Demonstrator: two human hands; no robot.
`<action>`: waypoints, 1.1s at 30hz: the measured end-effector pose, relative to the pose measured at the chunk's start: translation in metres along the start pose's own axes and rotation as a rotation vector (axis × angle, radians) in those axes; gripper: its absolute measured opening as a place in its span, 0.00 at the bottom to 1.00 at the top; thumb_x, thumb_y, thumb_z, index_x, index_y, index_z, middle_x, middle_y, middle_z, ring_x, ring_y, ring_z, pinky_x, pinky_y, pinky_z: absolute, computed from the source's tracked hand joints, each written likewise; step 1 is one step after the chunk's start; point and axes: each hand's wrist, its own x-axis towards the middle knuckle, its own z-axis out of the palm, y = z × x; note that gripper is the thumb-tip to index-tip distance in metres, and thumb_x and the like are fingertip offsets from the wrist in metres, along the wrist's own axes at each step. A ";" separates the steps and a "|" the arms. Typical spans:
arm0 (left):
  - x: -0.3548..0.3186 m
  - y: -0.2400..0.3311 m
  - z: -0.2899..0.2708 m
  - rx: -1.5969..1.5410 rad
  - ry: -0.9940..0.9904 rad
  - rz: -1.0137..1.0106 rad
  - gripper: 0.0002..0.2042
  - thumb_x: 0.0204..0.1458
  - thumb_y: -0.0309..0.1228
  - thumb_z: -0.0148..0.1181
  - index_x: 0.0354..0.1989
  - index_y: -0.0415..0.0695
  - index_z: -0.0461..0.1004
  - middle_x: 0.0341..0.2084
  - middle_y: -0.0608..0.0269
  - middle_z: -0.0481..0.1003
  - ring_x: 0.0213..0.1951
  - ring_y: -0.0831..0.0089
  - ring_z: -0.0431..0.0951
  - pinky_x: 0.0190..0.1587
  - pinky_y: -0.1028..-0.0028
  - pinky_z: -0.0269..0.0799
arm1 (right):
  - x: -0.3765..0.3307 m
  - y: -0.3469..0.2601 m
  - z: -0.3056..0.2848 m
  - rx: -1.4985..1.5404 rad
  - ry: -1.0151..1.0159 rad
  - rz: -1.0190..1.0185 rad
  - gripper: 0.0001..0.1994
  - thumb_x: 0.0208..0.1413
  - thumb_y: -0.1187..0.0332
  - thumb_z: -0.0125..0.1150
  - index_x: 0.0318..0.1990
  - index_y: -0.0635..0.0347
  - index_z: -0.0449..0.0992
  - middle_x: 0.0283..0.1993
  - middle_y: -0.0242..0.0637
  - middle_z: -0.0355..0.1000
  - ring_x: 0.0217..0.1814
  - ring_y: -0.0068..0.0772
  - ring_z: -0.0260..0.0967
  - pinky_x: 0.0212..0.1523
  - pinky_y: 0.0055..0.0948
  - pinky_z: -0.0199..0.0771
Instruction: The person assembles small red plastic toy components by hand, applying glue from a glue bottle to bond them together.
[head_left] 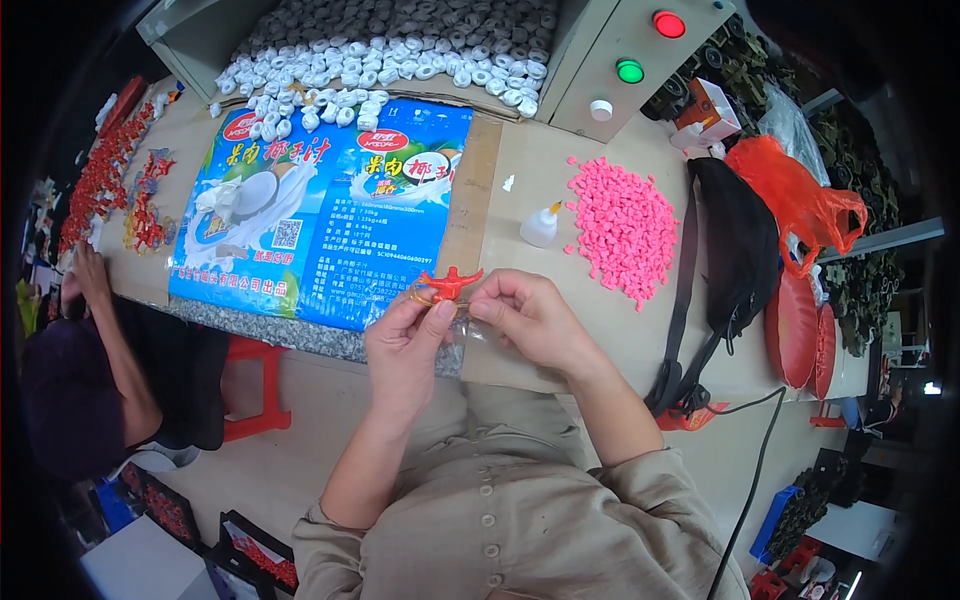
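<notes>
Now you hold the red figure (449, 286) in front of your body, above the near side of the table (505, 225), close to the lower right corner of the blue sheet (325, 245). Its longest line runs from left to right, nearly level, because its two limbs are spread wide. The right limb points to the right and a little upward, toward the bottle (541, 228); the left one reaches out above your left hand (400, 342). The small middle tip points away from you. Your left thumb and fingers are pinching the figure from below, at its left part. Your right hand (530, 320) is just beside it, with thumb and fingers bent and drawn near together; whether they grip something thin, I cannot tell. Farther to the right lie the pink pieces (625, 225), and beyond the sheet are many white pieces (370, 70).
</notes>
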 end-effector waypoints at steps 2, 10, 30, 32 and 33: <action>0.000 0.000 0.002 0.058 -0.028 0.042 0.08 0.45 0.23 0.55 0.35 0.37 0.70 0.30 0.65 0.67 0.24 0.85 0.65 0.24 0.86 0.62 | 0.000 0.006 -0.003 0.088 -0.026 0.035 0.06 0.50 0.70 0.52 0.30 0.64 0.68 0.23 0.28 0.66 0.22 0.13 0.59 0.21 0.16 0.62; 0.001 0.003 0.007 0.114 -0.011 0.103 0.09 0.45 0.23 0.55 0.35 0.36 0.70 0.29 0.67 0.67 0.25 0.86 0.66 0.26 0.86 0.64 | -0.002 0.013 0.004 0.170 0.030 -0.085 0.04 0.51 0.72 0.50 0.30 0.64 0.66 0.26 0.29 0.63 0.22 0.15 0.59 0.22 0.15 0.61; 0.008 0.009 0.015 -0.082 -0.050 0.001 0.08 0.45 0.23 0.54 0.34 0.35 0.71 0.27 0.66 0.68 0.24 0.84 0.66 0.25 0.86 0.63 | 0.001 0.025 0.020 0.064 0.240 -0.434 0.02 0.48 0.78 0.50 0.28 0.66 0.64 0.28 0.34 0.61 0.28 0.19 0.61 0.27 0.16 0.63; 0.009 0.009 0.013 -0.051 -0.052 0.005 0.08 0.45 0.23 0.54 0.34 0.35 0.71 0.27 0.66 0.68 0.23 0.84 0.66 0.24 0.86 0.63 | 0.001 0.025 0.020 0.036 0.236 -0.448 0.03 0.47 0.77 0.51 0.29 0.66 0.65 0.28 0.34 0.61 0.27 0.19 0.61 0.27 0.16 0.63; 0.009 0.010 0.013 -0.050 -0.053 0.006 0.08 0.45 0.23 0.54 0.34 0.35 0.71 0.27 0.66 0.68 0.23 0.84 0.66 0.24 0.86 0.63 | 0.000 0.024 0.019 0.037 0.236 -0.450 0.03 0.47 0.77 0.51 0.29 0.66 0.65 0.28 0.34 0.61 0.27 0.19 0.61 0.27 0.16 0.63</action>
